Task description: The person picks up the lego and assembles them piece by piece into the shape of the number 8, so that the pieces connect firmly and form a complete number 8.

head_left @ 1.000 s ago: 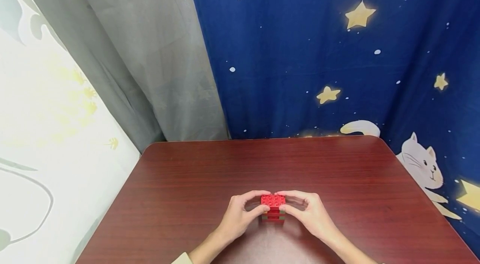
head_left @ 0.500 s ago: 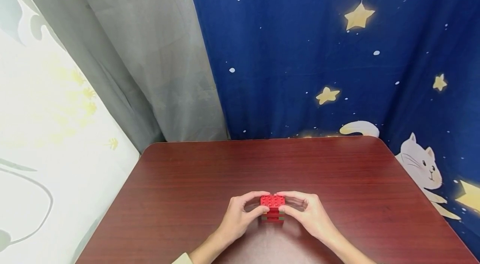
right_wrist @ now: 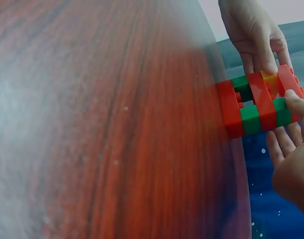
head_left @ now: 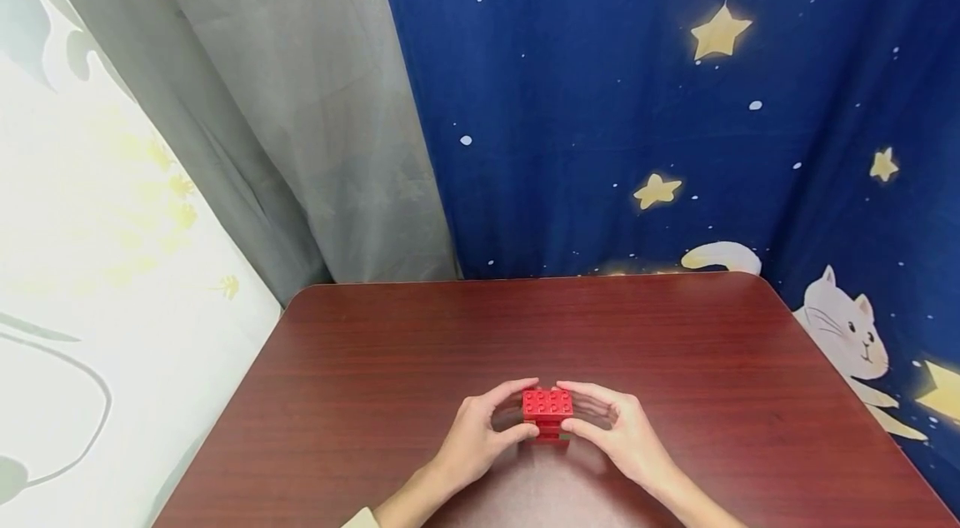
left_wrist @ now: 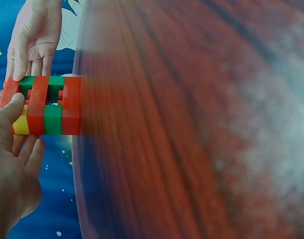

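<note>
A stack of toy building bricks stands on the table in front of me, a long red brick with studs on top. In the left wrist view, the stack shows red layers spaced apart by green and yellow bricks, with gaps between. My left hand holds its left end, thumb on the near side by the yellow brick. My right hand holds the right end likewise, its thumb near the upper green brick. Both sets of fingers curl behind the stack, partly hidden by it.
The dark red wooden table has rounded far corners. Behind it hang a grey curtain and a blue curtain with stars and a cat. A pale patterned cloth hangs at the left.
Both thumbs have slid slightly lower on the near side of the stack, and the fingertips behind it have spread a little apart. More of the top red brick shows.
</note>
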Demonstrator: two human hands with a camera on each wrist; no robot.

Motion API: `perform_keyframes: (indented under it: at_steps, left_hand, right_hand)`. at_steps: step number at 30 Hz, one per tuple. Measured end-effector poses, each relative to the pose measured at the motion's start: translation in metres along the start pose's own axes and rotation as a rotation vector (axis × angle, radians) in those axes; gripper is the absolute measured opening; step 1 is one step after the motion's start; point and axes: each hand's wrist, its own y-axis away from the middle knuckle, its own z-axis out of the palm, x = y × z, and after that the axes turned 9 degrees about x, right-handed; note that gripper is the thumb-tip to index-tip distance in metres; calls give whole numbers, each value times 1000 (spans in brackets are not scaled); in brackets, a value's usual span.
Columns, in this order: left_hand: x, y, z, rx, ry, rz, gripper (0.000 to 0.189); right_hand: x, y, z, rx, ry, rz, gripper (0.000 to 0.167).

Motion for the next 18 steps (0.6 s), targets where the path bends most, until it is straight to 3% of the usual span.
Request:
perform_keyframes:
  at_steps: [2,8,18]
  left_hand:
    - [0,1,-1,6,-62,21,66]
    - [1,5,-5,45,-126,79,66]
    - [6,14,-6,67,-200,-9,60]
  right_hand:
    - [1,0,-1,4,23,25,49]
    - [3,5,-5,-15,56,86,57]
    - [2,12,-3,22,108,69,51]
